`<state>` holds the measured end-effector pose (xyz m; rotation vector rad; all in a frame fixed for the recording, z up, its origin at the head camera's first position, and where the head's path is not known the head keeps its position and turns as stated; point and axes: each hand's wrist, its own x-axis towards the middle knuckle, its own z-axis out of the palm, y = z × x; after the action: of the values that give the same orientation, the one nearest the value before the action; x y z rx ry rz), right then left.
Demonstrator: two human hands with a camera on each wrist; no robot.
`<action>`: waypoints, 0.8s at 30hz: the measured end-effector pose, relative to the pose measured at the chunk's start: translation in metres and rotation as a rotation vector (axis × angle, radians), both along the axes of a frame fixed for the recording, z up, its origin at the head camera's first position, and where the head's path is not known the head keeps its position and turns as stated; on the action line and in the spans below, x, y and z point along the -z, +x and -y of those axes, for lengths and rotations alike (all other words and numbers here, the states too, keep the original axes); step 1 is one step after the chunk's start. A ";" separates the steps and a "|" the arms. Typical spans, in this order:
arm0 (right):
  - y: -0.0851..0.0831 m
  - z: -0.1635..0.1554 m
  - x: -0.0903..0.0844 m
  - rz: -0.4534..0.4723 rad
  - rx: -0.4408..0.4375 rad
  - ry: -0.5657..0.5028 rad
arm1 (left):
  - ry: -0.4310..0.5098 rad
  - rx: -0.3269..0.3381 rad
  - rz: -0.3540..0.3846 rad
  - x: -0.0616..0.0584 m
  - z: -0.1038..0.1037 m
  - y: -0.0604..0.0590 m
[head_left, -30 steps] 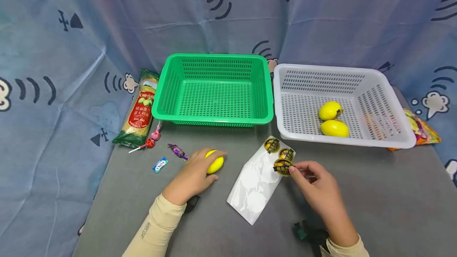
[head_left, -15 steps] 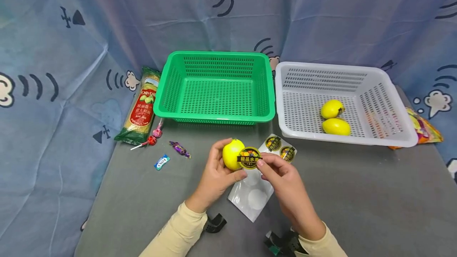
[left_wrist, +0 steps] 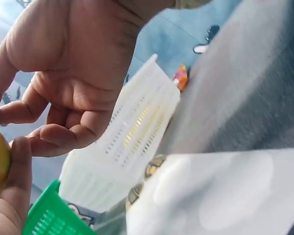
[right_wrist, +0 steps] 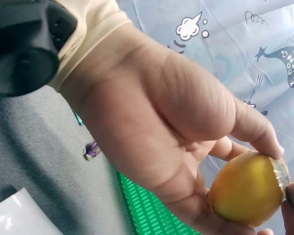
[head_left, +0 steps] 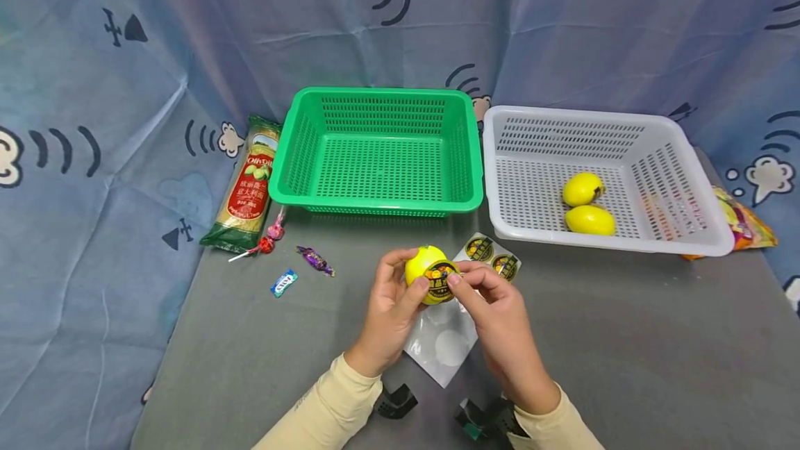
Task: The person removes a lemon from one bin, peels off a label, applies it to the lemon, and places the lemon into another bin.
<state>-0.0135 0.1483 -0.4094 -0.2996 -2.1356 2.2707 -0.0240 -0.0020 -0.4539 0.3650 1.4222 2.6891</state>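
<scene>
Left hand (head_left: 389,307) gripping lemon (head_left: 423,271), sticker (head_left: 441,281) half hidden by right hand (head_left: 500,325)

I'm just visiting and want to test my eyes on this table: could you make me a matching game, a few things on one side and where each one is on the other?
Things:
1. lemon with sticker
2. two lemons
3. pasta packet
4. sticker sheet

Places:
A. inside the white basket
B. flat on the grey table, under the hands
C. held in the left hand, right hand pressing the sticker
D. left of the green basket

Pairs: 1-C, 2-A, 3-D, 4-B
</scene>
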 end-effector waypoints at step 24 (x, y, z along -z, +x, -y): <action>-0.010 -0.011 -0.008 -0.543 -0.174 0.435 | 0.173 0.087 0.299 -0.020 0.012 0.003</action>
<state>-0.0233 0.1589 -0.4012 0.4679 -2.3049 1.6125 -0.0212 -0.0137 -0.4340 0.0293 1.0725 2.6629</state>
